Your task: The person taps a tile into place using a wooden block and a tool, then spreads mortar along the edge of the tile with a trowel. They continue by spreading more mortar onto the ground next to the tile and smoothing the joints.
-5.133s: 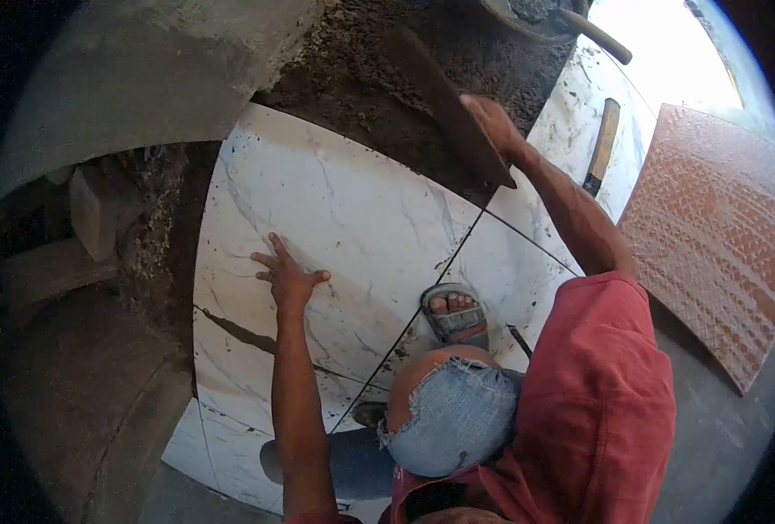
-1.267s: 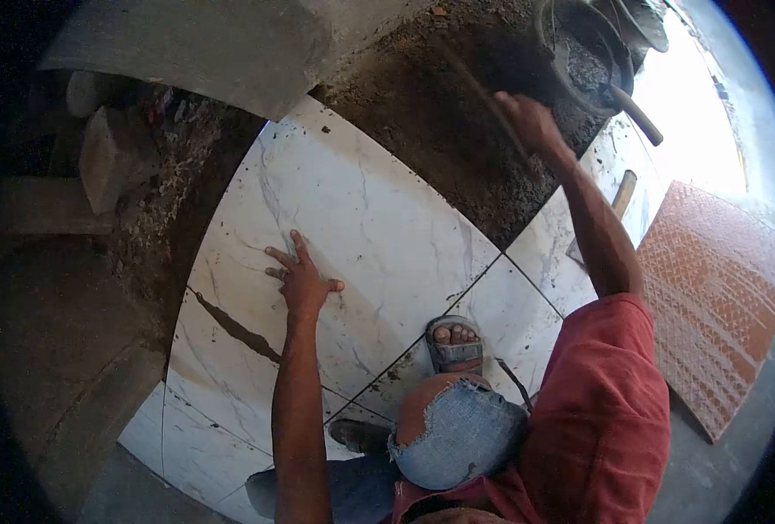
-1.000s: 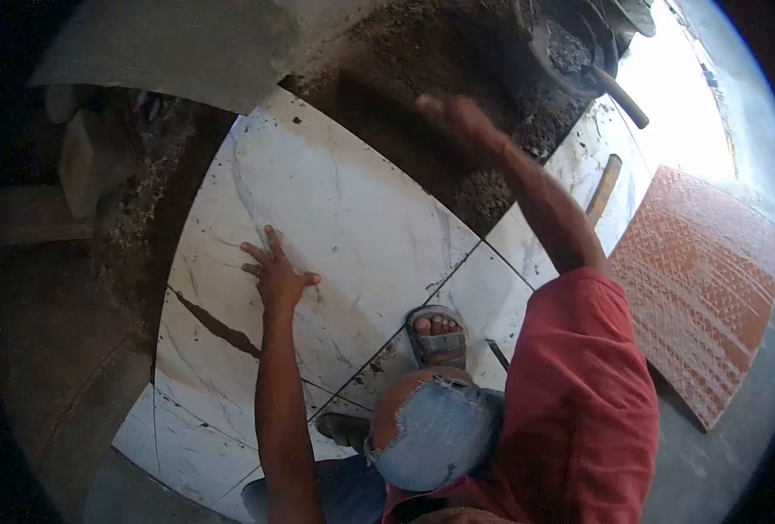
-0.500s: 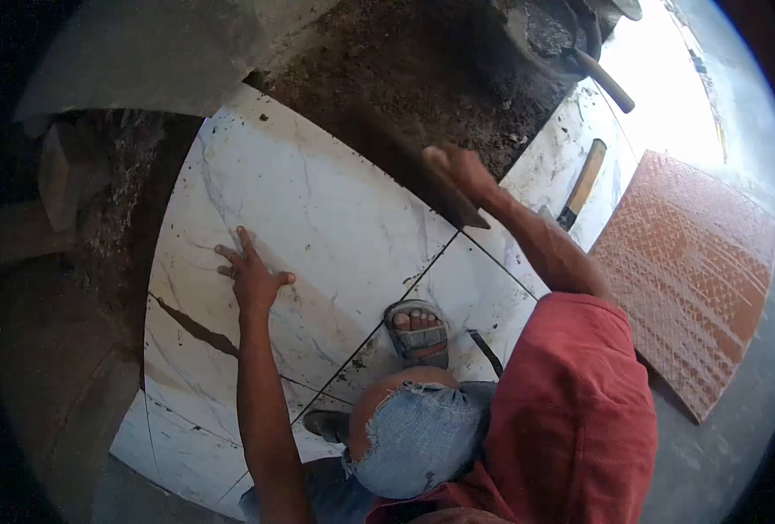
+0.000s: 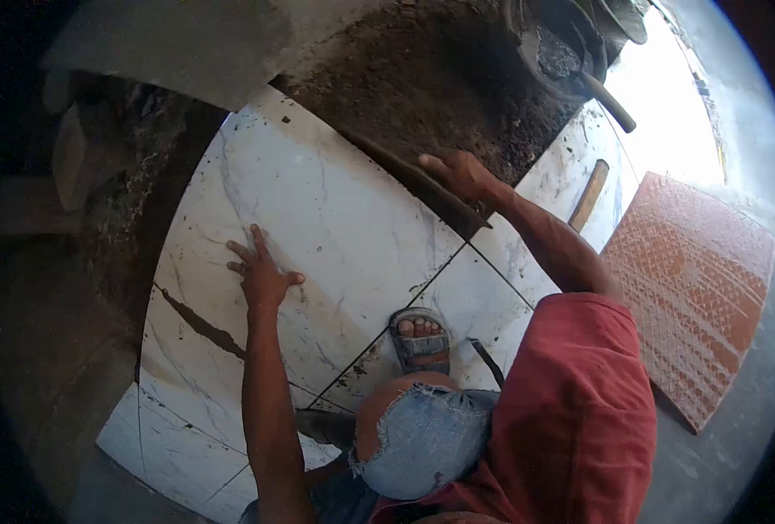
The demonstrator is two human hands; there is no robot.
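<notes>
My left hand [image 5: 263,278] lies on a large white marbled tile [image 5: 309,210] with its fingers spread, holding nothing. At the tile's far edge, my right hand [image 5: 466,179] is closed on a long dark flat bar [image 5: 418,182], whose exact kind I cannot make out. The bar runs along the border between the tile and the dark soil bed [image 5: 405,79]. Its near end sits by the corner where the tile joints [image 5: 466,244] meet. My fingers hide part of the bar's upper edge.
A bucket [image 5: 562,52] with a tool handle [image 5: 610,105] stands at the back right. Another wooden-handled tool [image 5: 589,194] lies on tile near my right forearm. A reddish ridged tile [image 5: 693,279] is on the right. My sandalled foot [image 5: 421,336] rests on the tiles.
The bar appears lower and narrower along the tile edge, and my right hand has shifted slightly with it. My left hand stays spread on the tile; the view has shifted a little.
</notes>
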